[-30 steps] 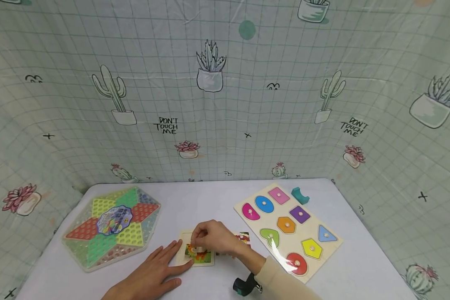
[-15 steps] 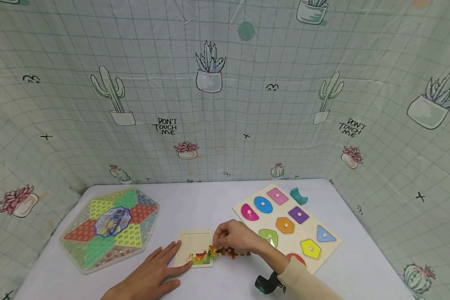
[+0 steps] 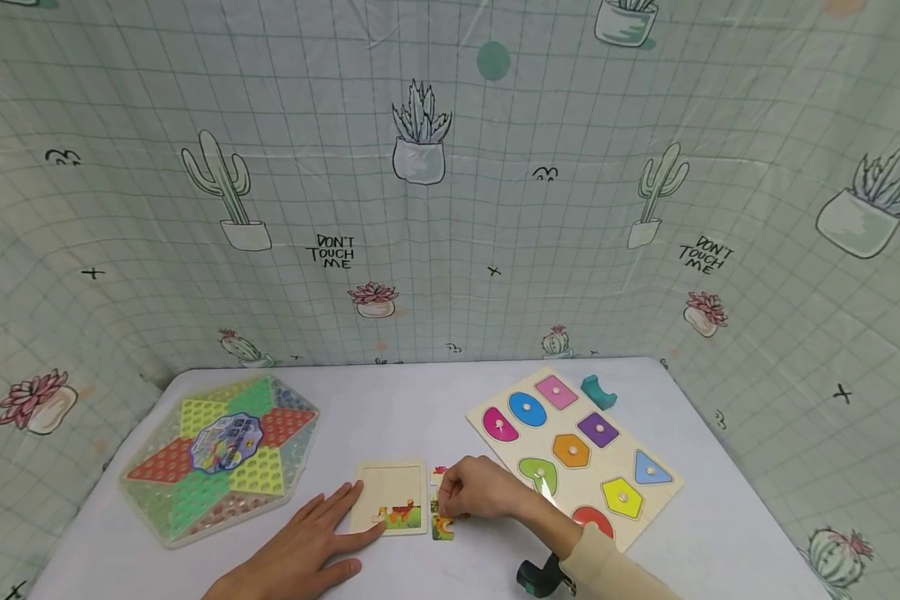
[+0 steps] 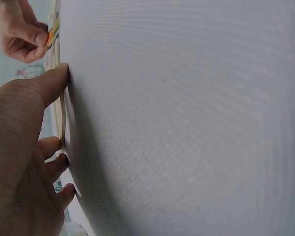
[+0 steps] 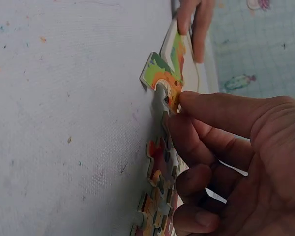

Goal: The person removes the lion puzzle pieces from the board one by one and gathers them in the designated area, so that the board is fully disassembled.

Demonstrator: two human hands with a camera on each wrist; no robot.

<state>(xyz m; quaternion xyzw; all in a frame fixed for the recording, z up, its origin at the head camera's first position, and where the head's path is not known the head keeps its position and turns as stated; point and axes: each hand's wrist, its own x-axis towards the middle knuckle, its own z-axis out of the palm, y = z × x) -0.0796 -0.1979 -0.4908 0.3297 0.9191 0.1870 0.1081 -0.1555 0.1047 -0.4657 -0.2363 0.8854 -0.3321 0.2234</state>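
Note:
My left hand [image 3: 307,537] lies with its fingers spread at the left and front edges of a small wooden puzzle tray [image 3: 390,483]. In the tray's lower right corner sits a piece with a colourful animal picture [image 3: 403,515]. Just right of the tray, my right hand [image 3: 480,487] pinches a jigsaw piece [image 5: 163,78] between thumb and forefinger. That piece is green and orange and tilted in the right wrist view, close to the tray's edge. Several loose jigsaw pieces [image 5: 157,160] lie under and beside the right hand, which partly hides them.
A shape-peg board [image 3: 577,454] lies to the right, with a teal curved piece [image 3: 598,392] behind it. On the left is a hexagonal Chinese checkers board [image 3: 225,454]. A black device [image 3: 540,577] is at the right wrist. Patterned cloth [image 3: 450,208] hangs behind the table.
The right hand has moved right with the jigsaw piece, from over the tray to beside it, baring most of the tray's floor. The left hand has stayed put.

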